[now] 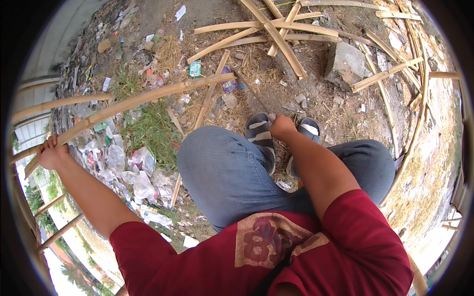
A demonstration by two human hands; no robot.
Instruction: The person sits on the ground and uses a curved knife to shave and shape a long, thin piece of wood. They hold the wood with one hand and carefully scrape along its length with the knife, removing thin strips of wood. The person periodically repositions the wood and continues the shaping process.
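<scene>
Between our bent knees, by the sandals, we have the right hand closed around the near end of a thin, dark blade-like tool. Out to the left, our left hand curls its fingers round a bamboo strip, which slants across to the tool's far tip; whether the two touch we cannot tell. Farther off, split bamboo pieces lie crossed on the ground beside a grey block.
</scene>
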